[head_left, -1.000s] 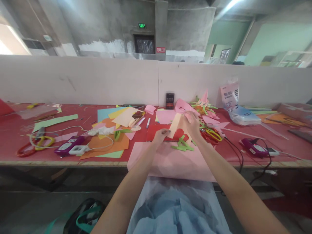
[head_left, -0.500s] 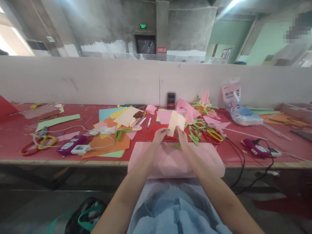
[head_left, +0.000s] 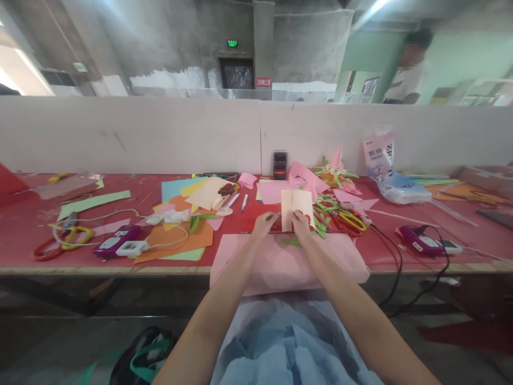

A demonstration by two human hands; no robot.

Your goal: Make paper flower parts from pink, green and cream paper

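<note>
A folded cream paper card (head_left: 296,200) with red round shapes at its lower right lies over a red sheet (head_left: 256,214) in front of me. My right hand (head_left: 301,224) is closed on the card's lower part, fingers bent over it. Just left of the card's edge is my left hand (head_left: 264,222), its fingers curled and pressed together above the red sheet. Whatever those fingertips hold is too small to make out. Under my wrists a pink padded cloth (head_left: 276,262) covers the table's front edge.
Coloured paper sheets (head_left: 180,235), scissors (head_left: 78,232) and a purple device (head_left: 118,239) lie to the left. Green paper scraps, yellow-handled scissors (head_left: 352,220) and another purple device (head_left: 420,241) are on the right. A phone (head_left: 280,166) leans against the white partition (head_left: 180,133).
The cream card has come down onto the red sheet, opened wider, with its red shapes showing. My left fingers have left its edge. A person has appeared beyond the partition.
</note>
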